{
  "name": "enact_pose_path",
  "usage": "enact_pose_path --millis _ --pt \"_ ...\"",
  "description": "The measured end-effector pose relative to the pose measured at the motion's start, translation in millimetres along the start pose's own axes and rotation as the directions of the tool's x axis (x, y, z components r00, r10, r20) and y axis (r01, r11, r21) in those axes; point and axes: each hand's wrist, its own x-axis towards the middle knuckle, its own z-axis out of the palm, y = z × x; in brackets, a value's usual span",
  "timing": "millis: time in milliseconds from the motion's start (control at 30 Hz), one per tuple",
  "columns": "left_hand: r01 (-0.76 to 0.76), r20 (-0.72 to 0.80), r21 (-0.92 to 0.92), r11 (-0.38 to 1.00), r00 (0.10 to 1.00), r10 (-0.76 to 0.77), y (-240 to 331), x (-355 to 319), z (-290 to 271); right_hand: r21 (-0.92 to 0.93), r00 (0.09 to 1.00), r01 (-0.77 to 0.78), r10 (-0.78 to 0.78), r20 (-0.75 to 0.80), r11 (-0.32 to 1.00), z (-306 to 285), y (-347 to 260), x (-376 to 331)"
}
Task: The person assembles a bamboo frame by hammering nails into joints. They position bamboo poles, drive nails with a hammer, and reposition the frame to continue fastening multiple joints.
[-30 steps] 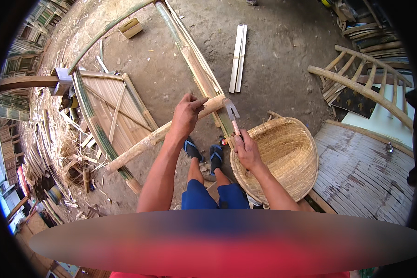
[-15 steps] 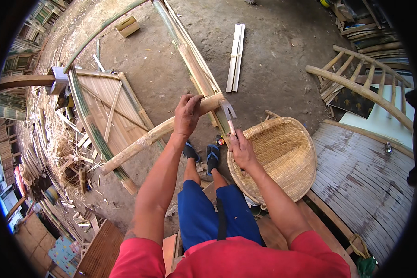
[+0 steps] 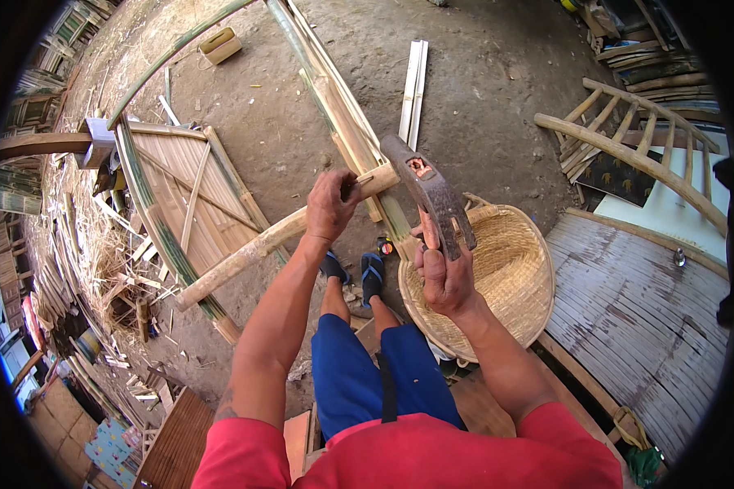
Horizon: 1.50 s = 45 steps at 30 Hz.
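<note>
A pale bamboo pole (image 3: 245, 255) lies slantwise across the green bamboo frame (image 3: 152, 213). My left hand (image 3: 330, 205) rests over the pole near its right end, fingers closed in a pinch. At the fingertips a thin dark nail (image 3: 366, 177) shows against the pole; most of it is hidden. To the right, my right hand (image 3: 448, 281) grips a claw hammer (image 3: 428, 189) by its wooden handle. The worn metal head is raised above the pole's end and apart from it.
A round woven basket (image 3: 518, 281) stands below my right hand. Beside it are a slatted bamboo surface (image 3: 636, 285) and a ladder-like bamboo piece (image 3: 628, 155). Two pale strips (image 3: 413, 94) and a small wooden block (image 3: 220, 46) lie on the dirt floor. Shavings (image 3: 90, 236) pile up at the left.
My right hand has lifted the hammer from the pole's right end, bringing its head up and closer to me. The left hand and the pole have hardly moved.
</note>
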Motion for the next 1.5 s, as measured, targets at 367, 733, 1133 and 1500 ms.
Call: enact_pose_path --millis 367,733,1133,1500 --pt "-0.018 0.030 0.024 1.000 0.999 0.017 -2.0 -0.3 -0.7 -0.039 0.994 0.098 -0.099 -0.043 0.994 4.4 -3.6 14.5" --pt "-0.105 0.053 0.161 0.981 0.994 0.098 8.0 5.7 -4.0 -0.234 0.921 -0.368 0.387 0.041 0.900 12.1 42.6 5.4" --pt "0.306 0.111 -0.178 0.935 0.950 -0.290 4.6 15.0 7.0 -0.257 0.885 -0.432 0.461 0.062 0.864 31.2 73.7 -5.0" --pt "0.196 0.084 0.015 0.980 0.977 -0.197 16.4 14.3 6.8 -0.297 0.884 -0.414 0.457 0.093 0.861 -0.5 45.2 16.7"
